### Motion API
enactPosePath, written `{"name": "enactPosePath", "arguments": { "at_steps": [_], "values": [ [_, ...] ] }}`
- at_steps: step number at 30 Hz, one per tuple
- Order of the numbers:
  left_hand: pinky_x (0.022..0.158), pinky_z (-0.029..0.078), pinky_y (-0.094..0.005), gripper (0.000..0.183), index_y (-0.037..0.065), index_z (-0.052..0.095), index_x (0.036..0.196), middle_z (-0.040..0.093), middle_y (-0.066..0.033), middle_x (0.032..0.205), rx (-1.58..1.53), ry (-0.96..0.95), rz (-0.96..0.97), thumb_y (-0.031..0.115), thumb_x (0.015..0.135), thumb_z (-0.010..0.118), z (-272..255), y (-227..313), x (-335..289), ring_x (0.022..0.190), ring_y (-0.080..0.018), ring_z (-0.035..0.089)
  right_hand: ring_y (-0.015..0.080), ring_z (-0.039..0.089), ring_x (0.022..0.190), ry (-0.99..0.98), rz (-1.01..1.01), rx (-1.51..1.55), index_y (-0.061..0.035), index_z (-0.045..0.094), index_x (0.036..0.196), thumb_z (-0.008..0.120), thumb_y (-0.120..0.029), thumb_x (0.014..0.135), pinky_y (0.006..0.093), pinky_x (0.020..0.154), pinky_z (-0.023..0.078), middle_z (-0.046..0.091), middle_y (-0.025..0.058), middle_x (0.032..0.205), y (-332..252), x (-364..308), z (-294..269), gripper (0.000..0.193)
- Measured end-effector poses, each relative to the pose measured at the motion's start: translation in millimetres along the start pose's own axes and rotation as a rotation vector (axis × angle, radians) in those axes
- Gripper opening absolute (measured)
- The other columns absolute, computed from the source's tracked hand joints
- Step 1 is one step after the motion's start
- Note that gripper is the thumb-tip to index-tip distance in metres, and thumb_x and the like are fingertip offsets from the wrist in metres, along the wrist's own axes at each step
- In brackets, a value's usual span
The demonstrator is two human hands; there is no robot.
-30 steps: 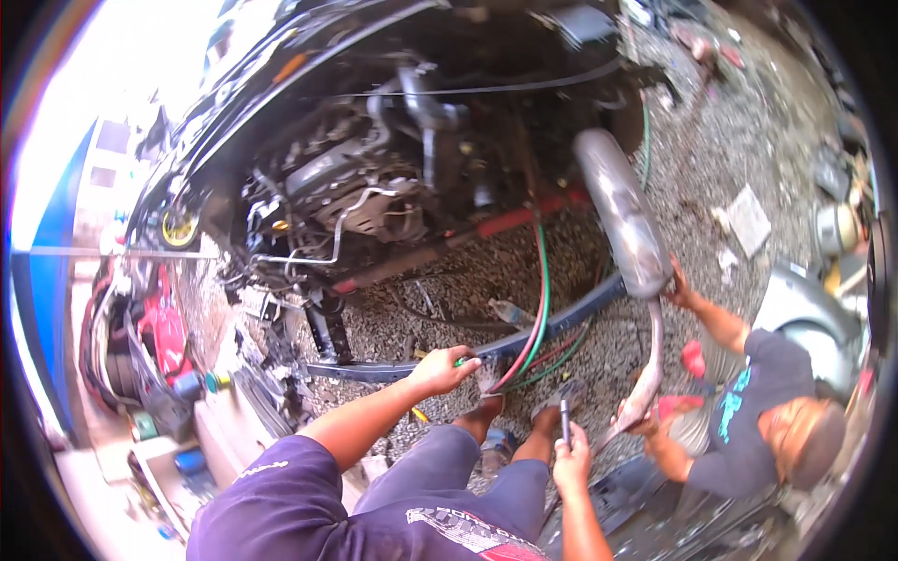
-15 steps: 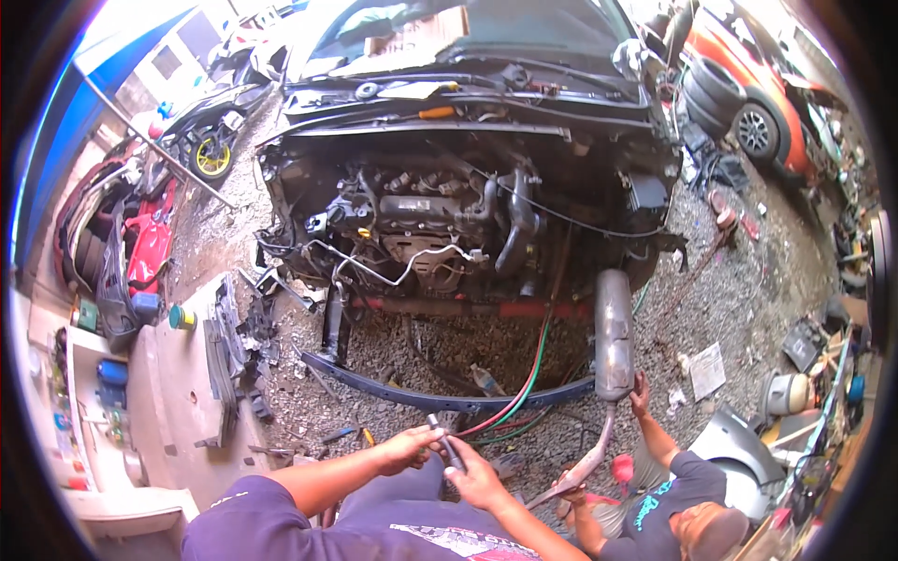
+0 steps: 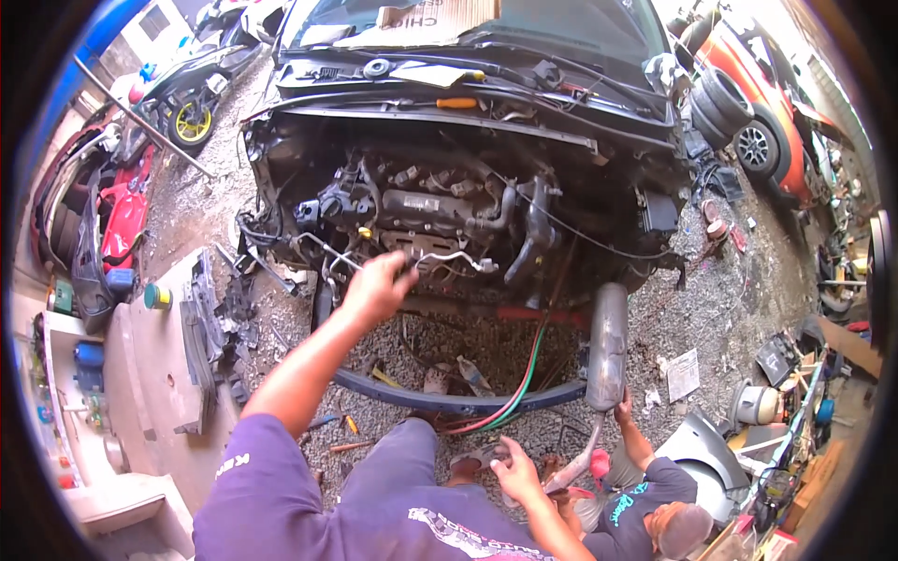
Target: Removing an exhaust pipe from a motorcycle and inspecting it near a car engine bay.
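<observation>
My left hand (image 3: pixel 374 288) reaches forward to the engine (image 3: pixel 426 210) of a car with its front stripped off. It is beside a bent silver pipe (image 3: pixel 456 257). Its fingers are bent around a small dark thing, too blurred to make out. My right hand (image 3: pixel 517 470) is low in front of my body, fingers apart, with nothing visible in it. To its right, a co-worker (image 3: pixel 645 505) crouches and grips a grey exhaust muffler (image 3: pixel 608 346), which stands upright with its pipe downward.
A dark curved bumper beam (image 3: pixel 374 389) lies across the gravel before me, with red and green hoses (image 3: pixel 524 379) over it. A screwdriver with an orange handle (image 3: pixel 456 103) rests on the car's front edge. Loose body panels (image 3: pixel 154 346) lie left; a silver fender (image 3: pixel 706 458) stands right.
My hands have parted from the short tool they held together. The left has stretched forward to the engine; the right has opened. The view has shifted, and the co-worker still holds the muffler.
</observation>
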State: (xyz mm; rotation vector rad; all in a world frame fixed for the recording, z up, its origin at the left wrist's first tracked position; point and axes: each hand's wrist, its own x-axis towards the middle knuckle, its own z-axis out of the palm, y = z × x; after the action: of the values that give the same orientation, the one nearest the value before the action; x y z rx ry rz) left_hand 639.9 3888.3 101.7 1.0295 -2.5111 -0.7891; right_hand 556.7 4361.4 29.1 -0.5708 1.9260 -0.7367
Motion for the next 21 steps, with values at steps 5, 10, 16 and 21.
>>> {"name": "enactPosePath", "arguments": {
  "at_steps": [5, 10, 16, 21],
  "values": [
    [0.078, 0.058, -0.0480, 0.014, 0.008, 0.065, 0.104, 0.069, -0.0179, 0.102, 0.440, -0.043, 0.228, 0.018, 0.095, 0.062, -22, -14, 143, 0.092, -0.0381, 0.071, 0.0218, 0.073, 0.087, 0.015, 0.147, -0.042, 0.0005, 0.051, 0.147, 0.074, -0.015, 0.089, 0.0373, 0.084, 0.059, 0.069, 0.0175, 0.128, 3, 12, -3, 0.065],
    [0.074, 0.061, -0.0458, 0.013, 0.007, 0.071, 0.090, 0.073, -0.0185, 0.090, 0.630, -0.029, 0.275, 0.012, 0.090, 0.058, 32, -79, 246, 0.085, -0.0343, 0.075, 0.0222, 0.073, 0.086, 0.041, 0.151, -0.068, -0.0007, 0.051, 0.147, 0.074, -0.016, 0.089, 0.0372, 0.085, 0.059, 0.069, 0.0173, 0.127, -35, 43, 1, 0.064],
    [0.075, 0.061, -0.0480, 0.015, 0.005, 0.069, 0.097, 0.074, -0.0182, 0.092, 0.588, -0.060, 0.198, 0.012, 0.091, 0.057, 53, -105, 272, 0.086, -0.0360, 0.075, 0.0231, 0.074, 0.088, 0.073, 0.178, 0.023, -0.0030, 0.054, 0.146, 0.074, -0.017, 0.090, 0.0375, 0.086, 0.059, 0.069, 0.0177, 0.128, -64, 57, -2, 0.061],
    [0.081, 0.059, -0.0504, 0.022, 0.003, 0.064, 0.111, 0.071, -0.0204, 0.102, 0.511, -0.149, 0.063, 0.010, 0.090, 0.061, 30, -125, 266, 0.094, -0.0409, 0.072, 0.0235, 0.074, 0.090, 0.082, 0.255, -0.040, -0.0037, 0.053, 0.147, 0.075, -0.018, 0.090, 0.0382, 0.088, 0.059, 0.069, 0.0173, 0.130, -67, 57, -14, 0.062]
  ]
}}
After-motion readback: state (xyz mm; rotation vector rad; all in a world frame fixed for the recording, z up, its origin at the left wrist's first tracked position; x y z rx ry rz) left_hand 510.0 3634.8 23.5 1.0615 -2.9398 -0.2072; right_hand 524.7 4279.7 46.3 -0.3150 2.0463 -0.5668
